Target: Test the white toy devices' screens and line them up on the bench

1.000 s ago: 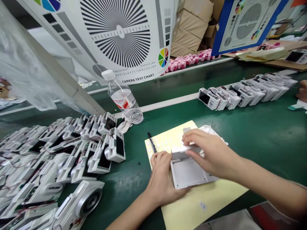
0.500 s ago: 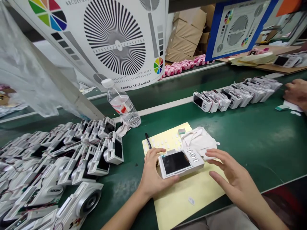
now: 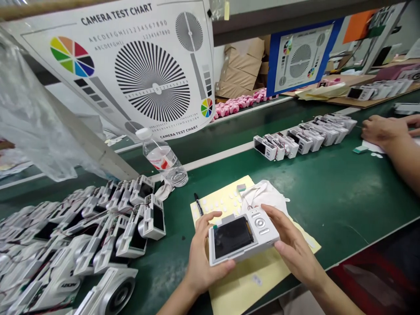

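Note:
I hold a white compact camera (image 3: 243, 235) with both hands above a yellow paper sheet (image 3: 249, 280); its dark screen faces up. My left hand (image 3: 200, 258) grips the camera's left end, thumb under the front edge and fingers curled over the top. My right hand (image 3: 292, 249) cups the right end beside the round button pad. A white cloth (image 3: 265, 197) lies just behind the camera on the sheet.
Several part-built white cameras (image 3: 98, 227) crowd the left of the green table (image 3: 341, 192). A water bottle (image 3: 162, 157) and a black pen (image 3: 197, 204) are nearby. A row of cameras (image 3: 302, 138) lies at the back right, by another person's hand (image 3: 382, 129). A camera test chart (image 3: 144, 74) stands behind.
A second ago both hands pressed an open grey-white shell on the sheet. Half a second ago the camera lay screen up with my right hand off it. Now both hands hold it, lifted.

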Available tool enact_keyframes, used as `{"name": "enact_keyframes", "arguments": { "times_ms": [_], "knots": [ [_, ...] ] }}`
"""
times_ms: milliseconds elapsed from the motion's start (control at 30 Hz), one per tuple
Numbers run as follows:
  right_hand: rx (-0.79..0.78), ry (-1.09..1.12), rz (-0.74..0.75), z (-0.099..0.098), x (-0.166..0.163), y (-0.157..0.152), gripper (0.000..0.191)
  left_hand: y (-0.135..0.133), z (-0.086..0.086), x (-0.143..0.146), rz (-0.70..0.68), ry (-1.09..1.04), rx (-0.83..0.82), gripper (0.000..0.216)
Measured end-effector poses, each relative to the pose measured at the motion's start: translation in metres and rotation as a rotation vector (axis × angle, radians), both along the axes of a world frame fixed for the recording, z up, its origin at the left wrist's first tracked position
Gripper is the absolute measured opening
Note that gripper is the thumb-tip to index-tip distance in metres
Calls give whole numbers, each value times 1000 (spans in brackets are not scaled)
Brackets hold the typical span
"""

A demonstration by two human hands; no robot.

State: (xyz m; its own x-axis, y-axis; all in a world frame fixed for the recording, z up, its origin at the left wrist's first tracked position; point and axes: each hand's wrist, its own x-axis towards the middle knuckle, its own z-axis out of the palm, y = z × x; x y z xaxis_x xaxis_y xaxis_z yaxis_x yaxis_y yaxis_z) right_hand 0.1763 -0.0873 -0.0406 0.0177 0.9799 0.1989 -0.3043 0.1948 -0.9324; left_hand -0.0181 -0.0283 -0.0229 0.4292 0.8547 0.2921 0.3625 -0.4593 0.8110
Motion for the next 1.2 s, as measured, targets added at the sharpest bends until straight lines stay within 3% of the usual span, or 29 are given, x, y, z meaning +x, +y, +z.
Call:
{"name": "enact_keyframes", "arguments": {
  "times_ms": [367, 633, 833, 1200],
  "knots": [
    [-20, 64, -205, -13, -15, 11, 49, -8, -6, 5, 56, 41, -91, 64],
    [-18, 91, -238, -10, -21, 14, 45, -7, -13, 5, 84, 17, -118, 64],
    [-65, 138, -199, -5, -20, 15, 48, -7, -9, 7, 81, 15, -165, 68],
    [-56, 121, -265, -10, -19, 16, 49, -7, -11, 6, 73, 78, -113, 63]
  ]
}}
